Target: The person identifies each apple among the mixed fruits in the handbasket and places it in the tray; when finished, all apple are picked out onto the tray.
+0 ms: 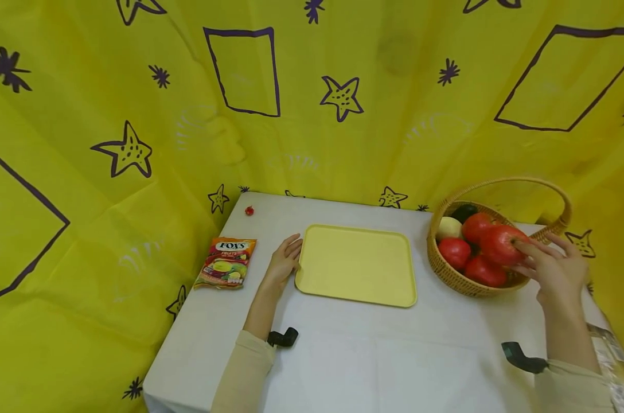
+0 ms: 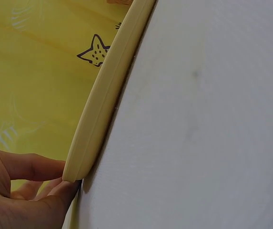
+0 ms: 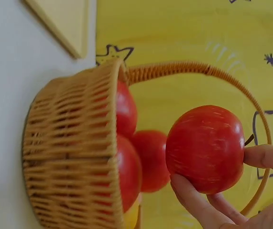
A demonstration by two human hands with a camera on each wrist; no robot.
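Note:
My right hand (image 1: 562,275) holds a red apple (image 3: 205,149) with a dark stem, thumb and fingers pressed to its sides. The apple is over the wicker basket (image 3: 74,143), within the loop of its handle in the head view. Inside the basket are several red fruits (image 1: 453,252), a pale round one (image 1: 449,228) and a dark green one (image 1: 464,212). My left hand (image 1: 283,261) pinches the left edge of a pale yellow tray (image 1: 355,267). In the left wrist view, thumb and finger (image 2: 36,167) meet at the tray's rim.
A FOX'S fruits candy bag (image 1: 227,263) lies left of my left hand. One small red item (image 1: 249,210) sits near the table's back left corner. Clear plastic (image 1: 613,361) shows at the right edge. Behind the white table (image 1: 343,355) hangs a yellow curtain (image 1: 312,137).

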